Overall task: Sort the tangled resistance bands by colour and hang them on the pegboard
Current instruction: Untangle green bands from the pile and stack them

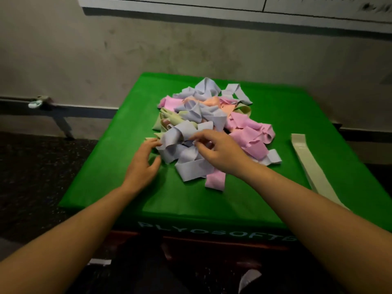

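Pile: tangled resistance bands (214,124) heaped mid-counter, lavender, pink, pale green and peach mixed, lying just ahead of both hands.
Counter: green soft-topped box (131,187), lettering along the front edge.
Left hand (143,164): fingers spread and lightly curved, tips touching the near-left edge of the pile, holding nothing that shows.
Right hand (220,151): hovering over the near side of the pile, fingertips drawn together on a fold of the lavender band (176,134); appears to pinch it, though blur at the fingertips leaves the grip uncertain.
Key relation: lavender band lies between the two hands, directly under the right fingertips and just right of the left fingertips; loops running roughly left to right across the front of the pile, so no clear single long axis while tangled.
Nearer hand: right, already on the band; left placed to pin the rest of the heap.
Separated band: one pale green band (314,166) laid flat and straight, well apart to the right of the right hand, long axis running from far to near along the counter's right side.
Pegboard: not identifiable here; white panel (233,5) on the wall beyond the pile too blurred to tell.
Stage, as judged: early sorting, nearly everything in the knot, nothing hung.
Next move, as judged: lift lavender up and toward the body while the left hand holds the pile down.
Risk: pink and green loops threaded through, likely to drag along.
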Demonstrator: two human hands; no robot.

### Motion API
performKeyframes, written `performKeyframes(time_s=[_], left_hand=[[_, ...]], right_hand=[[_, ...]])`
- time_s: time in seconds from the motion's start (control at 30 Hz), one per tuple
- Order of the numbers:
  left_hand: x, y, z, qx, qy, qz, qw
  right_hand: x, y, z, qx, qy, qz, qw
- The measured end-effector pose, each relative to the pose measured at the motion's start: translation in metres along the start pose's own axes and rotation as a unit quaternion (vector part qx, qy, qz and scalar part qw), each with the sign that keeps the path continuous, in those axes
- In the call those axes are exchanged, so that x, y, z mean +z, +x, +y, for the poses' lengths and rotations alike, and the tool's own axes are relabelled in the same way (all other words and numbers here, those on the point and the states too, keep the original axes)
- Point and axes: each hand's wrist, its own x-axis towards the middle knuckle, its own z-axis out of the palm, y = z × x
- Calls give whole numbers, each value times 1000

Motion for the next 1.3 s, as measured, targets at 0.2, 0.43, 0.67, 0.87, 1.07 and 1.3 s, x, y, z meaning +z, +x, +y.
performKeyframes(time_s=[0.2, 0.43, 0.67, 0.87, 1.07, 1.3], left_hand=[[10, 17, 1, 3, 10, 31, 999], [15, 16, -4, 41, 123, -64, 989], [19, 16, -9, 70, 207, -59, 974], [19, 14, -9, 88, 224, -37, 970], [16, 11, -7, 105, 242, 5, 964], [14, 9, -5, 136, 239, -26, 961]], right_hand=[[32, 71, -17, -33, -18, -13, 999], [53, 123, 23, 109, -57, -8, 992], [52, 114, 57, 129, -168, -74, 975], [36, 88, 53, -13, -227, -7, 974], [8, 58, 24, -2, -82, 22, 996], [-11, 37, 5, 247, 266, 68, 929]])
